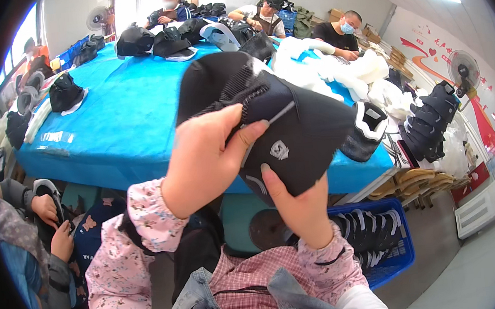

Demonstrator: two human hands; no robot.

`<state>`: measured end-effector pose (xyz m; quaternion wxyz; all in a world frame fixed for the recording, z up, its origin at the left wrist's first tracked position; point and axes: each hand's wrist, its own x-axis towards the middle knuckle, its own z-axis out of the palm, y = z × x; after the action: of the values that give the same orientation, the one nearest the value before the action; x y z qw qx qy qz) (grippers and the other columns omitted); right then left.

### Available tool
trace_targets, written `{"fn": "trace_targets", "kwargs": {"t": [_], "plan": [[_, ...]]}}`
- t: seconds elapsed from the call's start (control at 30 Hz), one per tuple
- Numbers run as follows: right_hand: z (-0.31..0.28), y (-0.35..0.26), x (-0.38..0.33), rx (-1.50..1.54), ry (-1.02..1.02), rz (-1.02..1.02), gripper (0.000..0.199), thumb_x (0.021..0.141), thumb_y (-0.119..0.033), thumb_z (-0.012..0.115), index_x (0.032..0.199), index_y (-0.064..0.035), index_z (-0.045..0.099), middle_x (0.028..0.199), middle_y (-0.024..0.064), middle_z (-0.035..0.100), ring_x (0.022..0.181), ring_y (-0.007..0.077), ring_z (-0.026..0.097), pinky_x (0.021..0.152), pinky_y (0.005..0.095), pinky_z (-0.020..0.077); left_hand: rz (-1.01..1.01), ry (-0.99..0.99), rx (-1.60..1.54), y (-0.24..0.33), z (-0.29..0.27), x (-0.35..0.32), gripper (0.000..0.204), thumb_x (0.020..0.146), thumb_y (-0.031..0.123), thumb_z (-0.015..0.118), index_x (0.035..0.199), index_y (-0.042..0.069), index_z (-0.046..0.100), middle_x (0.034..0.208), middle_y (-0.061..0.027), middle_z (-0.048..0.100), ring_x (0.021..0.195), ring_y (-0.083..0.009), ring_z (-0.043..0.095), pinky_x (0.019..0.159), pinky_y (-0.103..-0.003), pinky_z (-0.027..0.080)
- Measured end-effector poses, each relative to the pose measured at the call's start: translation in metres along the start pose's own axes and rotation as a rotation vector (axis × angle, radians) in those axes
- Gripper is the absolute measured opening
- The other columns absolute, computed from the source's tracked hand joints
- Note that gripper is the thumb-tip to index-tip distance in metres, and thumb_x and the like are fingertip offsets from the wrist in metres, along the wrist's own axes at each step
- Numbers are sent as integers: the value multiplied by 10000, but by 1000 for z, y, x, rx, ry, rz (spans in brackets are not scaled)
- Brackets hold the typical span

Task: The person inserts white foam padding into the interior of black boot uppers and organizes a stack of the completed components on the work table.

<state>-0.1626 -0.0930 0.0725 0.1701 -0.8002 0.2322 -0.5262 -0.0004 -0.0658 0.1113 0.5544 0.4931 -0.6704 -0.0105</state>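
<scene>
Here, a black shoe upper (292, 127) is held up at centre frame.
The left hand (203, 158) pinches a thin tool (268, 126) against it; the right hand (299, 203) clamps its underside at 6 o'clock. Finished-looking shoes fill the blue crate (400, 253) at 4 o'clock; more uppers wait at 12.

blue table (127, 124), blue crate (401, 259), standing fan (462, 70)

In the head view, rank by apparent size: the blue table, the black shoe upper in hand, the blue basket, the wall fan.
1. Blue table.
2. Black shoe upper, held close to the camera, so it looks oversized.
3. Blue basket, partly hidden.
4. Wall fan, far off.
</scene>
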Motion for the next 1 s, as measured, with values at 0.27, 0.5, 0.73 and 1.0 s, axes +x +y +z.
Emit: {"fn": "trace_targets", "kwargs": {"t": [0.27, 0.5, 0.73, 1.0], "plan": [[2, 32, -18, 1110, -469, 481, 803, 760, -252, 692, 1383, 20, 266, 1382, 111, 376, 1304, 230, 334, 1080, 384, 233, -282, -175, -21, -6, -26, 31, 410, 874, 280, 597, 655, -39, 459, 543, -60, 352, 505, -67, 359, 457, -277, 328], [12, 31, -17, 1327, -97, 620, 288, 825, -24, 608, 1110, -2, 577, 1059, 61, 611, 967, 146, 578, 856, 266, 444, -261, -609, -197, 22, -46, 60, 334, 939, 281, 507, 864, -37, 578, 707, -5, 534, 681, -92, 511, 644, -242, 444], [-16, 33, -20, 1470, -130, 577, 276, 809, -68, 559, 1067, 26, 588, 982, 98, 641, 869, 170, 624, 743, 270, 495, -200, -769, 159, -13, -59, 45, 490, 956, 403, 420, 1102, -41, 566, 986, -179, 624, 893, -256, 595, 828, -312, 458], [-14, 49, -38, 1479, -187, 689, 266, 792, -67, 549, 1029, 39, 609, 964, 111, 651, 842, 183, 631, 735, 265, 494, -705, -595, -493, -40, -38, 50, 307, 919, 253, 558, 1092, 0, 570, 962, -28, 629, 803, -67, 595, 695, -221, 509]]}}
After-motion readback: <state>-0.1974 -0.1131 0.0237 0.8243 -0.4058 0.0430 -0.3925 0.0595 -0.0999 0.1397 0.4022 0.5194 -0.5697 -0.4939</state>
